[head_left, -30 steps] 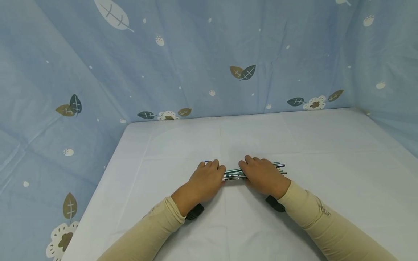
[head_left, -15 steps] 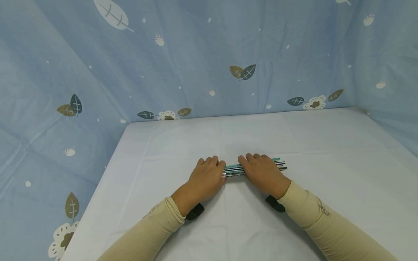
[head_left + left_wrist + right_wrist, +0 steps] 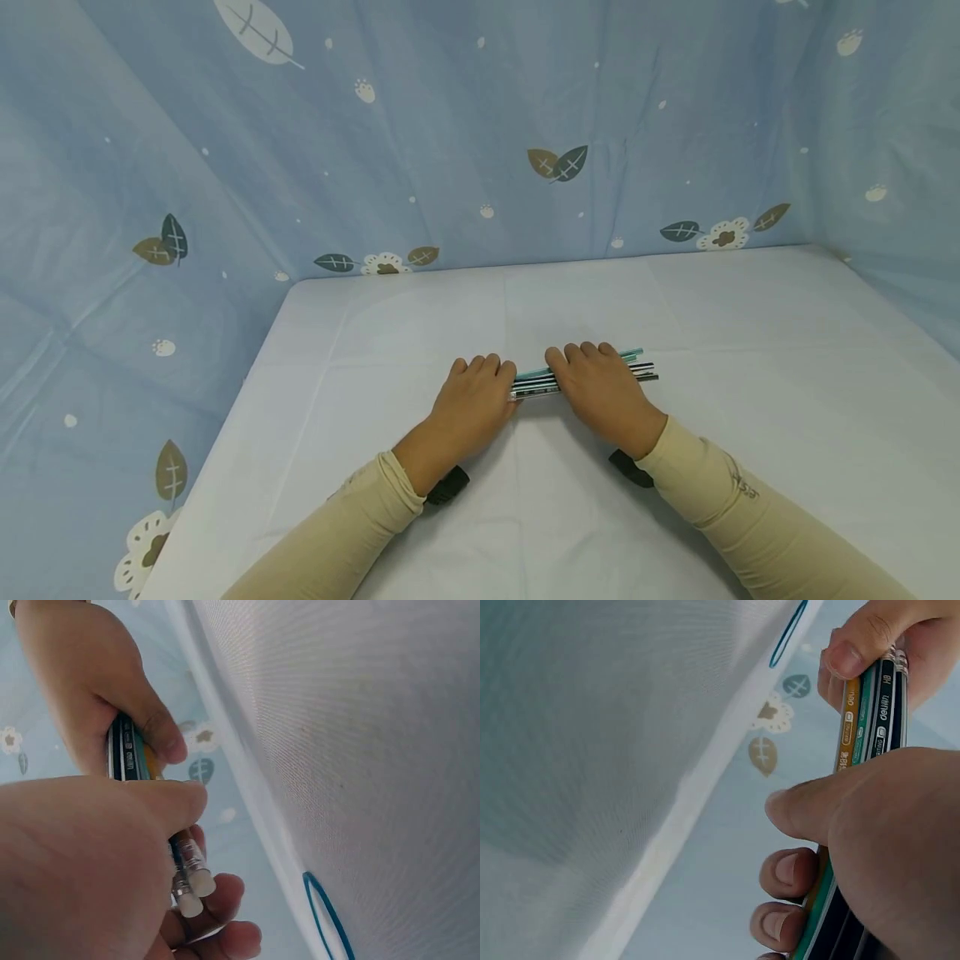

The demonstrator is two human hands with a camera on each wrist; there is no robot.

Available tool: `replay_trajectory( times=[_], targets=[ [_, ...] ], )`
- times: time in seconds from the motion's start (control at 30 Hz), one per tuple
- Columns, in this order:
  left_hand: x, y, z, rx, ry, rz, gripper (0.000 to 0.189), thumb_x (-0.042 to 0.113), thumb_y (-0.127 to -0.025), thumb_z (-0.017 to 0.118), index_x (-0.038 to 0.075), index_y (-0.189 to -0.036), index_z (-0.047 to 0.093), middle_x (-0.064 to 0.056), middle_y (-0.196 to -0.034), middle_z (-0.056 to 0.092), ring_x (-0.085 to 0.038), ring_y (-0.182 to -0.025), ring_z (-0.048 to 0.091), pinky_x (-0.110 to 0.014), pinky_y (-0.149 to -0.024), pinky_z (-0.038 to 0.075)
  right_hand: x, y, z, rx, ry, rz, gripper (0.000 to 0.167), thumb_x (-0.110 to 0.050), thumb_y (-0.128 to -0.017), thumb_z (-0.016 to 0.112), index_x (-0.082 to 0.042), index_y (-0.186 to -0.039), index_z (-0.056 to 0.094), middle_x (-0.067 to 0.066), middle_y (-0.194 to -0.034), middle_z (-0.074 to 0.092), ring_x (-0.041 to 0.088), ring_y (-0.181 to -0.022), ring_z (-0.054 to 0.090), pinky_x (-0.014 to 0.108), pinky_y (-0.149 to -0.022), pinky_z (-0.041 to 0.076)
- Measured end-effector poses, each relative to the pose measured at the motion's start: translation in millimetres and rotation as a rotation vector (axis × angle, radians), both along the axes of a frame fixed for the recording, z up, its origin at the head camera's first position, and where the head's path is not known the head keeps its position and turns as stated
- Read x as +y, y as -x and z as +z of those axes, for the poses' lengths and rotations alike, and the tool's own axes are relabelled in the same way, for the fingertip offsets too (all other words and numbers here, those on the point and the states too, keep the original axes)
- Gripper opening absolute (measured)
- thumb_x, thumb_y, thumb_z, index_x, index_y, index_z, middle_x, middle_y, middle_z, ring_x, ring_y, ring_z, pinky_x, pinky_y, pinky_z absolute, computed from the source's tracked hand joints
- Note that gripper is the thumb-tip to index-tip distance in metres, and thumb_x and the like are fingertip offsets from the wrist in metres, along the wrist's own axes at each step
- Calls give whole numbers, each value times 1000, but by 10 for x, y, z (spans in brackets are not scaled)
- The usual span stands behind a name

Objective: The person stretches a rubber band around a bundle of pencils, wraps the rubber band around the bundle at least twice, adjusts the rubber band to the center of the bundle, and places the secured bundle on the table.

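A bundle of pencils [image 3: 536, 385] lies crosswise between both hands, raised over the white table. Around its left end, my left hand [image 3: 475, 407] curls its fingers; white eraser tips [image 3: 201, 880] with silver ferrules poke out there. My right hand [image 3: 602, 397] grips the bundle further along, and uneven pencil ends [image 3: 645, 367] stick out past it. The right wrist view shows yellow, green and dark pencil barrels [image 3: 868, 712] packed side by side, with printed lettering. A thin blue loop [image 3: 337, 918], like a rubber band, lies on the table near the left hand.
A white cloth [image 3: 420, 321] covers the table. Blue patterned curtains [image 3: 480, 125] hang along its back and sides. Dark wrist devices [image 3: 447, 486] sit beneath both wrists.
Both hands have risen a little with the pencils, and the bundle has turned slightly in their grip. The blue loop's edge, visible behind the left hand earlier, is now hidden in the head view.
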State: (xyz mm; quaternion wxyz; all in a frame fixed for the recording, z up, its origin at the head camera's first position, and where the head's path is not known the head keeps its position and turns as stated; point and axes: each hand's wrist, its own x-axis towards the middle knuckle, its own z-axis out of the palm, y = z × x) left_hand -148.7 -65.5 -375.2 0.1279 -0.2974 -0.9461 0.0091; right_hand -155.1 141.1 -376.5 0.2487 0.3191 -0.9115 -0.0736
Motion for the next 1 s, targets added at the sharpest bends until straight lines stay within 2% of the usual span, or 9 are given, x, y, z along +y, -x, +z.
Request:
replay_trajectory(
  times=[0.2, 0.37, 0.6, 0.8, 1.0],
  targets=[
    [5, -8, 26, 0, 18, 2, 26, 36, -97, 66, 11, -102, 60, -1, -89, 61, -18, -82, 59, -32, -70, 39, -9, 17, 18, 21, 18, -27, 21, -4, -91, 69, -7, -89, 48, 5, -66, 50, 21, -60, 50, 31, -56, 37],
    [10, -3, 34, -15, -6, 3, 26, 36, -97, 65, 11, -101, 61, -1, -88, 61, -18, -81, 59, -33, -69, 39, -17, 34, 25, 36, 59, -27, 24, -6, -84, 76, -7, -86, 52, 6, -65, 57, 21, -57, 53, 31, -54, 39],
    [20, 0, 40, -30, -56, 26, 39, 49, -95, 63, 13, -108, 62, -3, -95, 63, -20, -86, 61, -36, -72, 41, -12, 37, 13, -8, 64, -50, 27, -8, -80, 80, -7, -84, 54, 6, -63, 58, 20, -54, 53, 32, -51, 42],
    [27, 16, 38, -32, -105, 49, 45, 54, -92, 64, 13, -110, 60, -1, -91, 58, -18, -81, 56, -34, -70, 37, -7, 39, 18, -26, 82, -82, 31, -11, -77, 85, -7, -80, 54, 6, -62, 61, 18, -50, 52, 32, -48, 45],
    [33, 25, 24, -47, -132, 71, 53, 64, -92, 58, 15, -112, 59, -1, -92, 56, -18, -85, 55, -35, -73, 38, 0, 30, 20, -17, 93, -101, 28, -12, -77, 85, -6, -80, 57, 7, -60, 62, 17, -46, 51, 32, -45, 45]
  ],
)
